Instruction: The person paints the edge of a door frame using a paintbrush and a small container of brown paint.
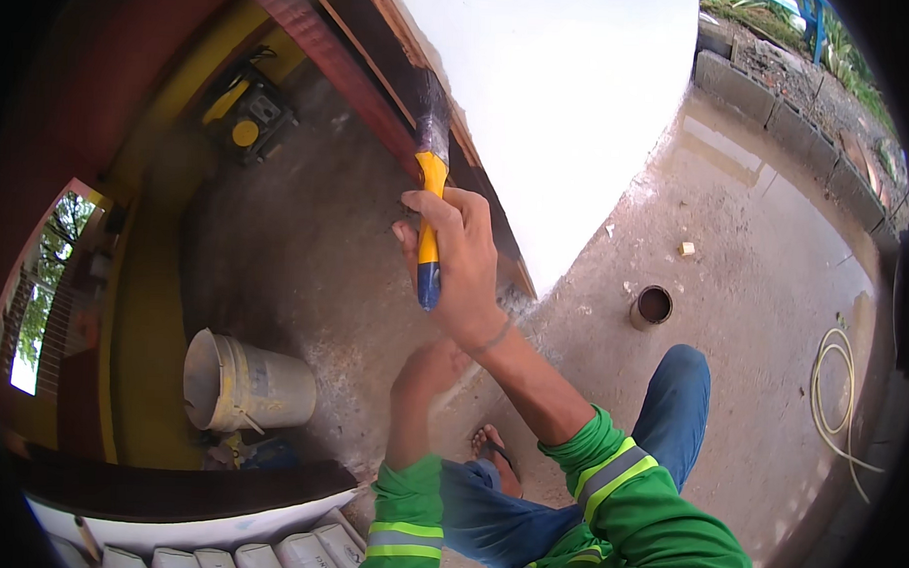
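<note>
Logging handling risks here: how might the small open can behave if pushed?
The small open can stands upright on the floor, so a shove near its rim could tip it. Its round wall suggests it might roll once over. With its top open, anything inside would probably spill, though how full it is doesn't show.

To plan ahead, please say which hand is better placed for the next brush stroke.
Probably the right hand: its fingers hold the brush at the wooden edge, while the left hand is lower.
</note>
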A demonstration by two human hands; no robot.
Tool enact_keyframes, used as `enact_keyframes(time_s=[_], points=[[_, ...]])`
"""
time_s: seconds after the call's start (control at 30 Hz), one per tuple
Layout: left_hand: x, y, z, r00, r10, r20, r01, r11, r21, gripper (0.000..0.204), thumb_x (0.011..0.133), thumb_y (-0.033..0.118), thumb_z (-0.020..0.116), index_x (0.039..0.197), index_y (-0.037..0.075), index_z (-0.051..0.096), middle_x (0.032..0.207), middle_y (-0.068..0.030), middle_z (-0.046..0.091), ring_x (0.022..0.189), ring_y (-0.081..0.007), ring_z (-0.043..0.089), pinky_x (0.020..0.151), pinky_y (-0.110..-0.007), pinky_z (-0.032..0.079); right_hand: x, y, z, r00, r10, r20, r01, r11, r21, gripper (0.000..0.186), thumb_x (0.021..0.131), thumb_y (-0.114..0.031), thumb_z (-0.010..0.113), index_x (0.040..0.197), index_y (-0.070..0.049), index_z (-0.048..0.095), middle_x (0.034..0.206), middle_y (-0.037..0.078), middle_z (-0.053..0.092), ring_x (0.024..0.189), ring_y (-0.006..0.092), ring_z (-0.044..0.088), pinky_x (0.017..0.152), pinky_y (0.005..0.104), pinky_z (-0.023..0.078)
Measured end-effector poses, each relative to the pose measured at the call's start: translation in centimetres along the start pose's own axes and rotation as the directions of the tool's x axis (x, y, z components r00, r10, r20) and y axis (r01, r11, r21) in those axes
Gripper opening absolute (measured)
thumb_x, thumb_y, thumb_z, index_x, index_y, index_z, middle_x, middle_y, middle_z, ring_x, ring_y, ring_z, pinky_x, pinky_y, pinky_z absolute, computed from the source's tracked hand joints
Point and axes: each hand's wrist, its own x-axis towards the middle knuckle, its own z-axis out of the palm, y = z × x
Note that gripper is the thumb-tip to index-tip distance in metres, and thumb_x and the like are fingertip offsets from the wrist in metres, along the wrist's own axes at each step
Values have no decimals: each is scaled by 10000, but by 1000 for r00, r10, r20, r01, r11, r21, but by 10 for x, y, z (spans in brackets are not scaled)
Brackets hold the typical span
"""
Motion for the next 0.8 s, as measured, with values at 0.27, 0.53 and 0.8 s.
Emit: enact_keyframes(time_s=[0.27,0.53,0.8], points=[[14,-13,11,997,70,-44,-71,997,-12,325,925,317,597,1071,45,698,1101,-244,668,1060,-432,621,897,-519,497,-8,4,-1,999,28,20,-29,1000,9,397,811,-32,768,1163,-101,597,1040,157,557,910,327,597,752,395,504],[27,-18,14,982,-59,178,58,998,16,482,907,210,623,1378,123,565,1362,-170,600,1277,-359,543,1028,-440,451,-13,7,-2,999,37,29,-37,999,2,401,806,-42,772,1163,-95,597,1041,157,551,924,328,585,762,396,500],[25,-13,11,987,-18,158,14,1000,26,500,907,249,649,1384,126,565,1365,-172,599,1286,-352,543,1037,-428,447,-21,11,-6,996,81,47,-81,997,-6,407,807,-52,775,1169,-96,594,1036,156,549,913,332,588,753,406,499]])
